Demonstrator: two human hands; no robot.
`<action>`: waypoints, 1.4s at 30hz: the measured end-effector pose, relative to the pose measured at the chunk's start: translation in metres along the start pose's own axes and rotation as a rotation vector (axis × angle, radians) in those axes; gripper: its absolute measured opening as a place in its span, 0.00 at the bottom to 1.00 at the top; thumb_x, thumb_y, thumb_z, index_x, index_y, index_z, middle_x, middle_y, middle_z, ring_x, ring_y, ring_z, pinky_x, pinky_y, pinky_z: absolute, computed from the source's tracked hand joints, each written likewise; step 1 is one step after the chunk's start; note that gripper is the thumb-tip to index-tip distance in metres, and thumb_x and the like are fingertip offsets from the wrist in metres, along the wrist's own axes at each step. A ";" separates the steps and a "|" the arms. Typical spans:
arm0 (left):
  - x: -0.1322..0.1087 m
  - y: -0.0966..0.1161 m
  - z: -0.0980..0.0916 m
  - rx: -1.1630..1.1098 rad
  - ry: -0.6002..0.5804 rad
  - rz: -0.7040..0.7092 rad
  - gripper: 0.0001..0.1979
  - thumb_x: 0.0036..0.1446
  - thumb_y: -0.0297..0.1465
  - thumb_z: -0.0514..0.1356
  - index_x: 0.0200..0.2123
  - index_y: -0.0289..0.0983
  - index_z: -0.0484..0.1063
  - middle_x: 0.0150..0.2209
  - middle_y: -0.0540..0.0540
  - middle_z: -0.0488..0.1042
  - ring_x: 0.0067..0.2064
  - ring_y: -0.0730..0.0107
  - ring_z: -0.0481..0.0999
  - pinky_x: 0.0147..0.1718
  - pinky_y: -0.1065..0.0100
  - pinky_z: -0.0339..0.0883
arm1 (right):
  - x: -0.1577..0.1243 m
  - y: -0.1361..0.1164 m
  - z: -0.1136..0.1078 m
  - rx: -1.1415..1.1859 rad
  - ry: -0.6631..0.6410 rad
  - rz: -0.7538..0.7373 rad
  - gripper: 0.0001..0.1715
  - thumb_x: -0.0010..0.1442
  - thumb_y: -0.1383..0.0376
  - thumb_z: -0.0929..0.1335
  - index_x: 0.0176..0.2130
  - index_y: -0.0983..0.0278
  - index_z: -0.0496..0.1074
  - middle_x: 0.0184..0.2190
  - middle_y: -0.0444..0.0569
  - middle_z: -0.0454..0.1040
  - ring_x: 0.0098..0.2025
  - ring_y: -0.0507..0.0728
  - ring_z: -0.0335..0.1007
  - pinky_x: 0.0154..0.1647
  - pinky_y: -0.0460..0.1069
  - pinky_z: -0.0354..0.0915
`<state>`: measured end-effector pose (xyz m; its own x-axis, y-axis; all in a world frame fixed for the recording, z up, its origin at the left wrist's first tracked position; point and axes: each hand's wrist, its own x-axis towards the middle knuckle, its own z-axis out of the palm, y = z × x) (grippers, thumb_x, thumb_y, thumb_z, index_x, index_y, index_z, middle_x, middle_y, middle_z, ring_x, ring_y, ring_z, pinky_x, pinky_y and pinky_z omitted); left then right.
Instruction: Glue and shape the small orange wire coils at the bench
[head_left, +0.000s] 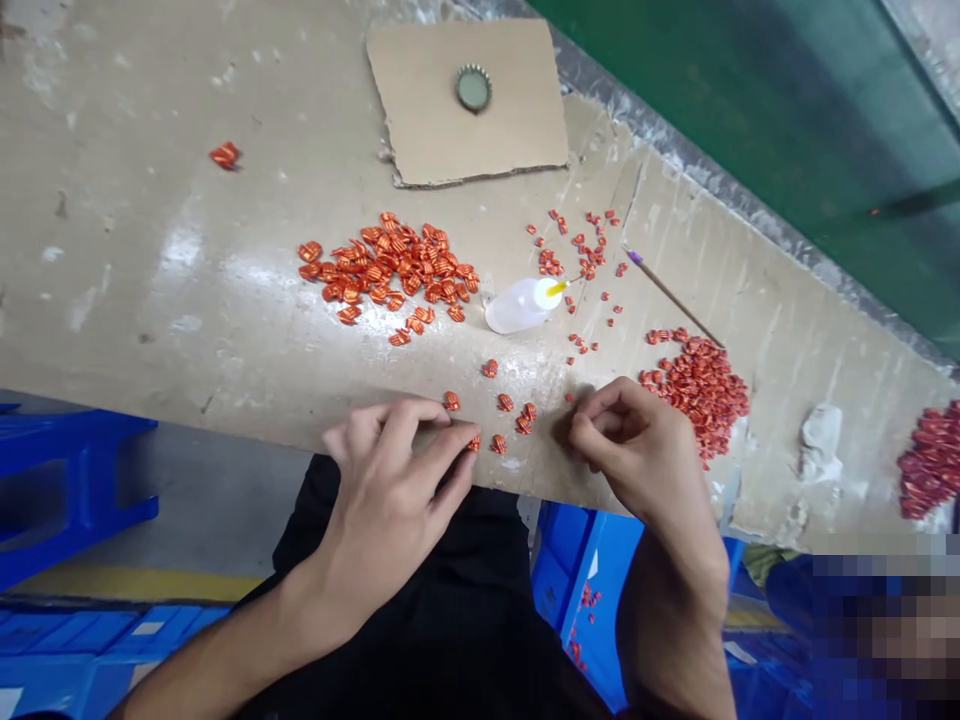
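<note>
My left hand [397, 470] is closed at the table's front edge, with thumb and forefinger pinching a small orange-red molded piece [473, 443]. Several similar ribbed pieces, shaped like tiny fists, lie just right of it, one of them a loose piece [499, 444]. My right hand [637, 440] hovers low over the table with thumb and forefinger pressed together; what they hold, if anything, is hidden. Beside it sits a heap of tiny red pieces [705, 385]. Beyond the hands lies a translucent squeeze bottle [517, 307] with a yellow tip, pointing right.
A larger pile of orange pieces [397, 260] is left of the bottle. Farther back, a cardboard sheet [427, 130] carries a bottle cap [473, 89]. A thin stick [675, 298] lies at the right. Blue crates [577, 560] stand below the table; a person [892, 630] is at lower right.
</note>
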<state>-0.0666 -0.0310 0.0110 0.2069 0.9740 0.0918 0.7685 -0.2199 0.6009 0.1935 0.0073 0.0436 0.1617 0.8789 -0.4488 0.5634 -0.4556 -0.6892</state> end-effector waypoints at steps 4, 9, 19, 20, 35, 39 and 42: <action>0.000 0.000 0.000 -0.027 -0.007 0.015 0.10 0.71 0.26 0.70 0.50 0.47 0.85 0.51 0.43 0.82 0.55 0.49 0.72 0.51 0.48 0.62 | -0.005 0.009 0.003 0.113 0.008 -0.018 0.09 0.67 0.66 0.76 0.38 0.58 0.72 0.26 0.40 0.78 0.25 0.52 0.73 0.25 0.47 0.64; -0.006 0.004 0.007 -0.038 0.017 0.046 0.09 0.70 0.27 0.72 0.50 0.46 0.83 0.49 0.45 0.82 0.53 0.51 0.72 0.48 0.48 0.60 | -0.002 0.008 0.006 0.066 0.122 -0.080 0.12 0.71 0.57 0.77 0.49 0.60 0.82 0.32 0.45 0.83 0.28 0.54 0.78 0.30 0.49 0.72; -0.013 0.015 0.019 -0.054 -0.008 0.062 0.09 0.70 0.27 0.71 0.50 0.44 0.80 0.48 0.47 0.83 0.52 0.53 0.72 0.48 0.49 0.58 | 0.005 -0.006 0.013 -0.245 0.161 -0.273 0.04 0.70 0.65 0.77 0.44 0.60 0.86 0.35 0.45 0.83 0.32 0.54 0.78 0.38 0.52 0.72; -0.013 0.016 0.019 -0.060 -0.014 0.060 0.09 0.70 0.27 0.71 0.50 0.44 0.81 0.48 0.47 0.83 0.52 0.53 0.72 0.48 0.49 0.58 | 0.003 -0.006 0.013 -0.286 0.154 -0.315 0.04 0.70 0.67 0.76 0.44 0.60 0.86 0.36 0.45 0.83 0.33 0.54 0.79 0.39 0.52 0.73; -0.018 0.024 0.025 -0.080 -0.011 0.068 0.08 0.71 0.27 0.71 0.50 0.43 0.81 0.46 0.48 0.84 0.51 0.55 0.73 0.48 0.49 0.58 | -0.005 -0.006 0.017 -0.489 0.236 -0.442 0.05 0.71 0.69 0.75 0.41 0.62 0.84 0.34 0.47 0.82 0.32 0.55 0.80 0.37 0.50 0.72; -0.017 0.026 0.026 -0.086 -0.009 0.048 0.08 0.70 0.27 0.71 0.49 0.43 0.81 0.45 0.48 0.84 0.51 0.55 0.73 0.48 0.49 0.57 | -0.009 -0.006 0.014 -0.356 0.187 -0.329 0.04 0.69 0.67 0.76 0.38 0.61 0.84 0.30 0.45 0.82 0.29 0.54 0.78 0.35 0.50 0.71; -0.014 0.025 0.026 -0.089 -0.018 0.041 0.07 0.71 0.29 0.71 0.49 0.43 0.81 0.45 0.48 0.84 0.50 0.55 0.73 0.48 0.49 0.57 | -0.020 -0.003 0.013 -0.081 -0.008 -0.139 0.07 0.70 0.60 0.77 0.40 0.61 0.85 0.26 0.43 0.80 0.25 0.53 0.73 0.28 0.48 0.67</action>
<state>-0.0345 -0.0513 0.0045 0.2480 0.9632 0.1040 0.7025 -0.2527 0.6653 0.1784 -0.0104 0.0471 0.0714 0.9312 -0.3574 0.6432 -0.3168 -0.6970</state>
